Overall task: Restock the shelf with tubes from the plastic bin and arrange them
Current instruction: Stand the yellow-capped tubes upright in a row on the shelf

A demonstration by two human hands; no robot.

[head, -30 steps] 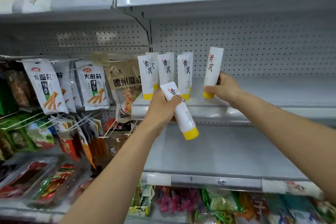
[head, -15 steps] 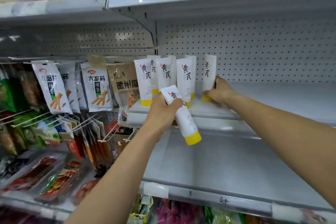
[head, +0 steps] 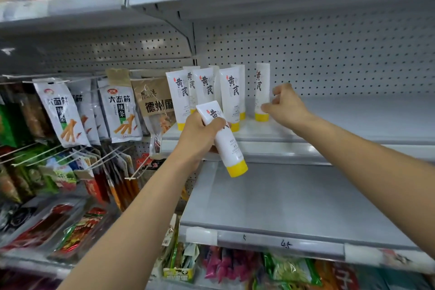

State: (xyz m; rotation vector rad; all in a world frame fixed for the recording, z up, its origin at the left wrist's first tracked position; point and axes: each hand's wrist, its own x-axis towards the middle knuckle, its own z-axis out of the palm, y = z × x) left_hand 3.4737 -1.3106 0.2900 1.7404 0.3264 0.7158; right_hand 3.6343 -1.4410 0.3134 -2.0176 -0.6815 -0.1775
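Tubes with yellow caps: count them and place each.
8. On the shelf: three front tubes, three back tubes partly hidden, one lone tube beside the right hand. One held tube in the left hand. Others may be hidden.

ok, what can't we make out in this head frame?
Plastic bin: outside the head view, stock left unknown.
Back-row tubes: hidden by the front row; count unclear.
Right hand at the rightmost tube: pinching or just touching, cannot tell.
Small print on the tube gripped by the left hand: too small to read.
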